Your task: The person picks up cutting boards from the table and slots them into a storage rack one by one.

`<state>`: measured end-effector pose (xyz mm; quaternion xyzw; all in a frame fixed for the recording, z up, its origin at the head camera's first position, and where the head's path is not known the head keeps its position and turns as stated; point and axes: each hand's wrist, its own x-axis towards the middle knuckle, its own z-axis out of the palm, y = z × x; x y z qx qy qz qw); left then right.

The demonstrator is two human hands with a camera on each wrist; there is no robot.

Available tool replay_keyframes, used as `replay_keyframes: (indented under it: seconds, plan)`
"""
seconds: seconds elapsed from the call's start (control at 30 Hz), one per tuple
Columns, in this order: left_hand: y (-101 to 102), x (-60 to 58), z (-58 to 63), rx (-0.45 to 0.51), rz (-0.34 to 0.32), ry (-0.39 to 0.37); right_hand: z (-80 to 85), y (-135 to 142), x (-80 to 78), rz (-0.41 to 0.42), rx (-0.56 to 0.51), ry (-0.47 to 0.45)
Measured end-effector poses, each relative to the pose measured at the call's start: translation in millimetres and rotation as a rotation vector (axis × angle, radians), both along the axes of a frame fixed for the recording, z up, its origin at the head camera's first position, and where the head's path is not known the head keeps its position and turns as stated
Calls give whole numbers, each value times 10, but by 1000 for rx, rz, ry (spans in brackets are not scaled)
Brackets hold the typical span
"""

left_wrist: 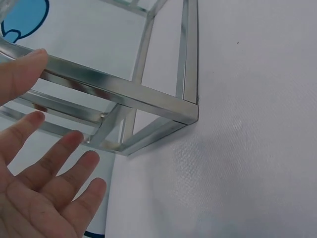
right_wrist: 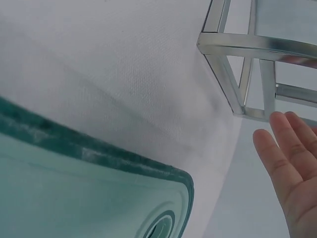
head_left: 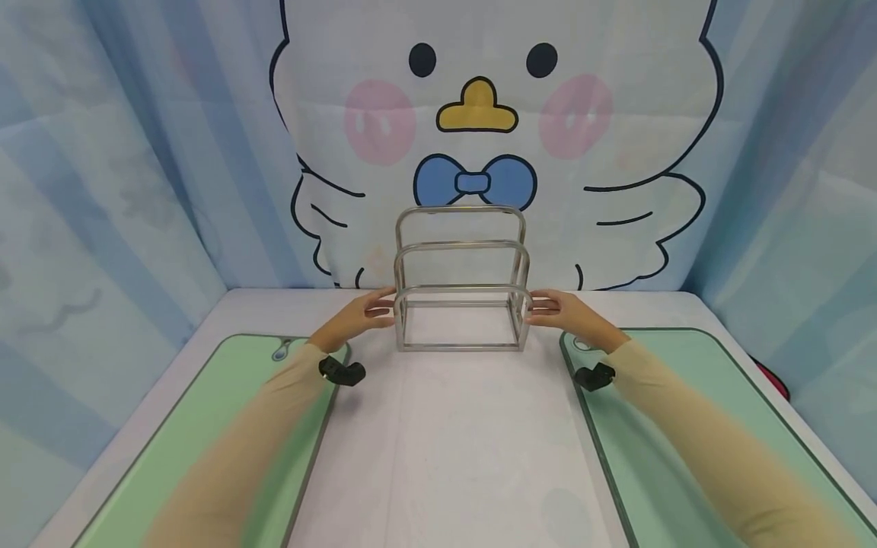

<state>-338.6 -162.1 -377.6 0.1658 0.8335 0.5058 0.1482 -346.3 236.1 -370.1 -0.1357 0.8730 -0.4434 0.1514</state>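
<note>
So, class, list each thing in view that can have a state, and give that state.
Metal rack: upright on the table, slots empty.
Left grip: open at the rack's left side, contact unclear.
Right grip: open at its right side, contact unclear.
Left green board: lying flat.
Right green board: lying flat.
Curtain: hanging.

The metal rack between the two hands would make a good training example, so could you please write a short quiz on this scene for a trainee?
1. How many arched hoops does the metal rack have?
2. True or false: the left hand and the right hand are on the same side of it.
3. What colour is the printed bow tie? A) yellow B) blue C) pink

Key: 1. Three; 2. False; 3. B
</note>
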Motion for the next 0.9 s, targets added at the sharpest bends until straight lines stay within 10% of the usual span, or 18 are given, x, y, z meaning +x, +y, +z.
replay_keyframes:
  seconds: [0.9]
  plan:
    - [-468,544,162,-175,74,55,126,-245,549,-14,28,-50]
